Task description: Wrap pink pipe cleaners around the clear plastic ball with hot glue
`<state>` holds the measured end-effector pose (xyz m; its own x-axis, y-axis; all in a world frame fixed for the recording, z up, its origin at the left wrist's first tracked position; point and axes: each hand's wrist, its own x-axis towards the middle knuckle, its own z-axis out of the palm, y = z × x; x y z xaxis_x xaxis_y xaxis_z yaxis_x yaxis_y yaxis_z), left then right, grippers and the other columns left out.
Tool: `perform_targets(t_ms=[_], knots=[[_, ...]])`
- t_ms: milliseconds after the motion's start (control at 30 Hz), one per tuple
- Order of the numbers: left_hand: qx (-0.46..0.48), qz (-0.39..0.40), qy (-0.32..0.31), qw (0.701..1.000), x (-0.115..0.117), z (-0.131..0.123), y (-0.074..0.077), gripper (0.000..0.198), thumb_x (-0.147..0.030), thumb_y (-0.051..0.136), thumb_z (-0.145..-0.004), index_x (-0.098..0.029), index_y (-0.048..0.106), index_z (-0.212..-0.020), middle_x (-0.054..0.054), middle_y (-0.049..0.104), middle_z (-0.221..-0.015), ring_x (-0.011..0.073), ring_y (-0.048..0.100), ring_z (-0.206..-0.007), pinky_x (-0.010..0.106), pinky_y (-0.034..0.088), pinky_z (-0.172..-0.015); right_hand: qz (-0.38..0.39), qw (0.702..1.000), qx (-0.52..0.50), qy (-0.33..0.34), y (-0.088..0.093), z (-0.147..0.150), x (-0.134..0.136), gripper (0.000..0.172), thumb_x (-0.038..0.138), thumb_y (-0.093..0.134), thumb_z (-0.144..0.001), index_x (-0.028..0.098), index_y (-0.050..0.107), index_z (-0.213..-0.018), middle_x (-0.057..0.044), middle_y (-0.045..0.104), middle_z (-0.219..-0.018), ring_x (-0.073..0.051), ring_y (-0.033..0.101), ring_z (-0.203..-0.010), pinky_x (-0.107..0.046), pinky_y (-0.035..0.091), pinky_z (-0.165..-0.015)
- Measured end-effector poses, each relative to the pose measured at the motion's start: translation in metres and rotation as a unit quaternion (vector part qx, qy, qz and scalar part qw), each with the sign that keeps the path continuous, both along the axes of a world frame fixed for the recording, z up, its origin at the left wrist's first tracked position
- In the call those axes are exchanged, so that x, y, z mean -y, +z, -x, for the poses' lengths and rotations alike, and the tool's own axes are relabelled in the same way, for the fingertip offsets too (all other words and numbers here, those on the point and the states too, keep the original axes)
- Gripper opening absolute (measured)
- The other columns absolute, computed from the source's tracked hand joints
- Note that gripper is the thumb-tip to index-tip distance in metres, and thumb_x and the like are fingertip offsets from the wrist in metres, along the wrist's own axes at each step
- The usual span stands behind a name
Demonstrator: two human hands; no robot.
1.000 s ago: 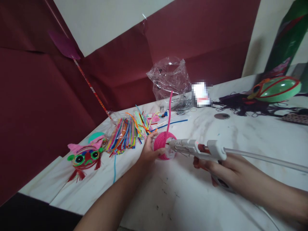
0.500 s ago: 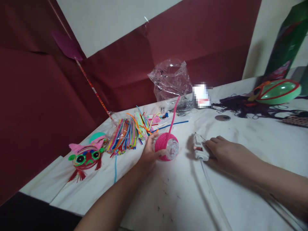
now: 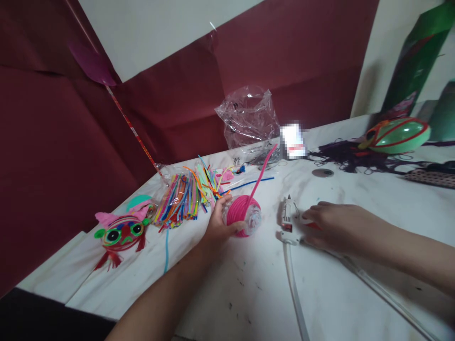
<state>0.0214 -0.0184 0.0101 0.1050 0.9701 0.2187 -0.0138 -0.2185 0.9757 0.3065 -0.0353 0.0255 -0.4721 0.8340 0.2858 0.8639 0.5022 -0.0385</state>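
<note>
Left hand (image 3: pixel 217 223) gripped pink-wound clear ball (image 3: pixel 244 216), fingers closed around it, low over white table (image 3: pixel 249 289). Loose pink stem (image 3: pixel 263 169) stood up from ball. Right hand (image 3: pixel 336 228) lay over handle of glue gun (image 3: pixel 287 221), which lay flat on table right of ball; real grip or not, could not tell.

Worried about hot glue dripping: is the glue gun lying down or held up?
Lying down: the glue gun rests on the table, right hand over its handle.
</note>
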Motion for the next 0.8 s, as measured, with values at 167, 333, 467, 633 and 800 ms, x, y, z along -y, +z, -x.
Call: perform_targets(t_ms=[167,333,467,633,800], knots=[[-0.058,-0.023,0.000,0.998,0.003,-0.002,0.003,0.092,-0.046,0.089,-0.048,-0.022,0.048,-0.127,0.013,0.051,-0.130,0.0351,0.053,-0.116,0.047,0.042,-0.098,-0.194,0.953,-0.148,0.179,0.026,0.022,0.003,0.025,0.017,0.046,-0.092,0.010,0.067,-0.105,-0.019,0.070,-0.104,-0.028,0.065,-0.099,-0.039,0.053,-0.081],[-0.101,-0.085,0.015,0.991,0.004,-0.002,0.005,0.090,-0.048,0.089,-0.047,-0.019,0.052,-0.123,0.014,0.052,-0.129,0.0376,0.048,-0.123,0.050,0.034,-0.107,-0.238,0.938,-0.130,0.218,0.031,0.060,-0.008,0.025,0.020,0.049,-0.095,0.009,0.065,-0.112,-0.022,0.069,-0.116,-0.036,0.058,-0.117,-0.056,0.042,-0.097],[-0.108,-0.083,0.014,0.991,0.003,0.001,0.002,0.089,-0.049,0.088,-0.048,-0.021,0.052,-0.125,0.013,0.052,-0.129,0.0368,0.049,-0.122,0.050,0.036,-0.106,-0.172,0.947,-0.190,0.193,0.016,0.070,-0.011,0.027,0.021,0.044,-0.097,0.016,0.066,-0.085,-0.011,0.070,-0.078,-0.026,0.065,-0.078,-0.044,0.050,-0.077],[-0.105,-0.069,-0.002,0.992,0.001,0.005,0.002,0.093,-0.049,0.088,-0.049,-0.020,0.049,-0.128,0.014,0.049,-0.132,0.0387,0.047,-0.126,0.051,0.034,-0.109,-0.130,0.947,-0.242,0.169,0.000,0.071,-0.006,0.024,0.021,0.045,-0.097,0.017,0.063,-0.082,-0.007,0.066,-0.073,-0.019,0.064,-0.066,-0.029,0.049,-0.060],[-0.118,-0.086,-0.001,0.989,-0.001,0.004,0.001,0.090,-0.047,0.088,-0.050,-0.019,0.050,-0.127,0.014,0.050,-0.133,0.0380,0.046,-0.126,0.050,0.033,-0.110,-0.095,0.946,-0.274,0.144,0.000,0.077,-0.004,0.018,0.021,0.048,-0.093,0.019,0.062,-0.081,-0.005,0.068,-0.073,-0.018,0.065,-0.064,-0.028,0.050,-0.059]])
